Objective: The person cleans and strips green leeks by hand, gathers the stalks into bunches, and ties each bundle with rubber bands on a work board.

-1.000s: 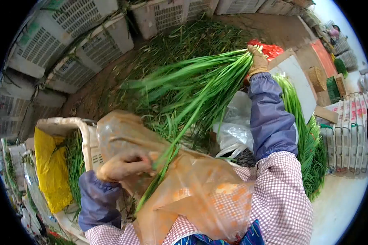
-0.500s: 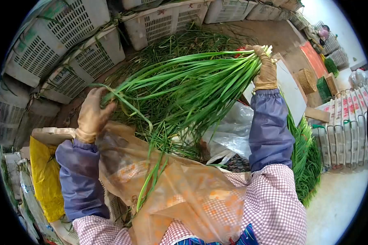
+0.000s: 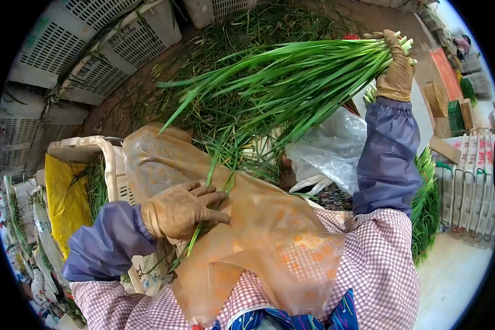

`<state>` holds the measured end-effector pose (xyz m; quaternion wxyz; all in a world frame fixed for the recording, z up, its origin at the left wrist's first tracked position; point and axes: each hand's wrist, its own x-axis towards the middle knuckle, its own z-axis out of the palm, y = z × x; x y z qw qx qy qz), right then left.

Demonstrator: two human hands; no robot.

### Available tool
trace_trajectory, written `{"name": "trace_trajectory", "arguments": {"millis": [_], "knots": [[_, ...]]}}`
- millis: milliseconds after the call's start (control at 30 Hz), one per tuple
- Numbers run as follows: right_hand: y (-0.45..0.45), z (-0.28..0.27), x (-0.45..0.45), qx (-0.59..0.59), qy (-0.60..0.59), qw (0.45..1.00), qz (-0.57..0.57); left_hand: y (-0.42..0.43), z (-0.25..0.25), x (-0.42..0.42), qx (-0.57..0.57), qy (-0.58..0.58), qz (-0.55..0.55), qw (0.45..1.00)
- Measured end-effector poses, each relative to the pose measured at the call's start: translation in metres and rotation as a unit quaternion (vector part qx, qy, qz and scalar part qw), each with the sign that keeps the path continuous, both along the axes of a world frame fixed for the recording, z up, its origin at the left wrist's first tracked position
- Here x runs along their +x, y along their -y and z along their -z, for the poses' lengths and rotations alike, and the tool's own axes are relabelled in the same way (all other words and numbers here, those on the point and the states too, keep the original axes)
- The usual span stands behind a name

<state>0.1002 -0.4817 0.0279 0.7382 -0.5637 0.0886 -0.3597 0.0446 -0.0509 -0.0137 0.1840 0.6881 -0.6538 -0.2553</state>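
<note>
My right hand [image 3: 397,70], in a tan glove, is wrapped round the pale root ends of a bunch of long green stalks [image 3: 297,77]. Their leaves stretch out to the left above scattered leaves. My left hand [image 3: 186,211], gloved too, rests low over the translucent orange apron [image 3: 264,220] on my lap, fingers spread. A few loose green blades [image 3: 211,170] pass beneath its fingers, not gripped as far as can be seen.
White crates [image 3: 129,44] line the upper left. A crate with a yellow sack [image 3: 66,201] stands at the left. Loose leaves [image 3: 225,49] cover the floor ahead. Clear plastic bags [image 3: 335,146], more green stalks [image 3: 425,209] and stacked white crates [image 3: 467,187] are at the right.
My left hand has come back from the leaf tips at the upper left to my lap. My right hand has moved up and to the right in view with the bunch.
</note>
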Motion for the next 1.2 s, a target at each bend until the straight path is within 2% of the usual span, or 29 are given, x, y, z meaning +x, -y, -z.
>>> {"name": "trace_trajectory", "arguments": {"millis": [67,133,167,200,233,267,300,333,400,433,467,500,533,567,633,667,700,767,800,833,867,900,933,1000,1067,1133,1200], "knots": [[0.003,0.002,-0.002,0.019,0.020,0.999,-0.020,0.000,0.004,0.000,0.002,-0.117,-0.067,0.991],[0.002,-0.001,-0.004,0.006,0.001,1.000,-0.002,-0.007,-0.016,0.032,0.120,-0.144,-0.139,0.972],[0.003,-0.004,-0.008,-0.011,-0.019,0.999,-0.030,-0.013,-0.019,0.049,0.178,-0.162,-0.200,0.950],[0.006,-0.012,-0.014,-0.032,-0.036,0.997,-0.053,-0.013,-0.024,0.064,-0.031,0.060,-0.245,0.967],[-0.002,-0.024,-0.023,-0.059,-0.018,0.996,-0.070,-0.034,-0.006,0.097,-0.011,-0.176,-0.383,0.907],[-0.002,-0.026,-0.025,0.006,0.044,0.988,-0.147,-0.031,-0.030,0.115,-0.043,-0.189,-0.433,0.880],[-0.004,-0.029,-0.027,-0.045,0.008,0.991,-0.124,-0.037,-0.047,0.139,-0.057,-0.238,-0.429,0.870],[-0.008,-0.029,-0.027,-0.092,-0.029,0.990,-0.103,-0.066,-0.031,0.172,-0.047,0.050,-0.431,0.900],[-0.022,-0.009,-0.017,-0.261,-0.144,0.955,0.010,-0.024,-0.086,0.161,0.120,0.273,-0.411,0.862],[-0.032,-0.008,-0.020,-0.161,-0.090,0.980,-0.070,-0.003,-0.103,0.158,0.109,0.279,-0.408,0.862],[-0.046,-0.005,-0.027,-0.057,-0.037,0.986,-0.155,0.015,-0.116,0.154,0.022,0.108,-0.385,0.916],[-0.061,-0.013,-0.032,-0.034,-0.040,0.978,-0.203,0.035,-0.122,0.146,-0.058,-0.070,-0.345,0.934],[-0.075,-0.020,-0.034,-0.006,-0.042,0.968,-0.248,0.059,-0.124,0.135,-0.113,-0.171,-0.305,0.930],[-0.091,-0.019,-0.031,0.008,-0.029,0.969,-0.245,0.085,-0.126,0.122,-0.164,-0.270,-0.258,0.913],[-0.116,-0.017,-0.027,0.032,-0.033,0.976,-0.211,0.131,-0.109,0.098,-0.209,-0.313,-0.223,0.899],[-0.129,-0.024,-0.032,-0.011,-0.015,0.983,-0.180,0.150,-0.091,0.092,-0.227,-0.338,-0.184,0.895],[-0.135,-0.014,-0.027,0.041,0.044,0.977,-0.205,0.164,-0.078,0.082,-0.236,-0.388,-0.214,0.865],[-0.143,-0.018,-0.036,0.149,0.051,0.970,-0.183,0.176,-0.068,0.060,-0.199,-0.503,-0.274,0.795],[-0.145,-0.017,-0.042,0.178,0.057,0.965,-0.185,0.178,-0.061,0.052,-0.178,-0.521,-0.274,0.789],[-0.150,-0.008,-0.040,0.203,0.100,0.953,-0.201,0.174,-0.044,0.052,-0.153,-0.462,-0.286,0.825],[-0.152,-0.005,-0.040,0.156,0.063,0.970,-0.177,0.172,-0.033,0.048,-0.154,-0.437,-0.322,0.826],[-0.152,-0.005,-0.044,0.144,0.038,0.973,-0.174,0.166,-0.026,0.043,-0.131,-0.494,-0.315,0.800],[-0.150,-0.004,-0.046,0.135,0.013,0.975,-0.173,0.163,-0.018,0.040,-0.123,-0.494,-0.306,0.805],[-0.142,-0.001,-0.048,0.130,-0.062,0.948,-0.283,0.160,-0.006,0.035,-0.096,-0.464,-0.399,0.785],[-0.130,-0.009,-0.051,0.134,-0.037,0.951,-0.276,0.162,-0.017,0.027,-0.082,-0.470,-0.369,0.798],[-0.107,-0.021,-0.049,0.347,0.102,0.875,-0.322,0.168,-0.027,0.018,-0.075,-0.476,-0.344,0.806],[-0.069,-0.030,-0.045,0.330,0.208,0.898,-0.204,0.173,-0.032,0.007,-0.097,-0.541,-0.338,0.764]]}}
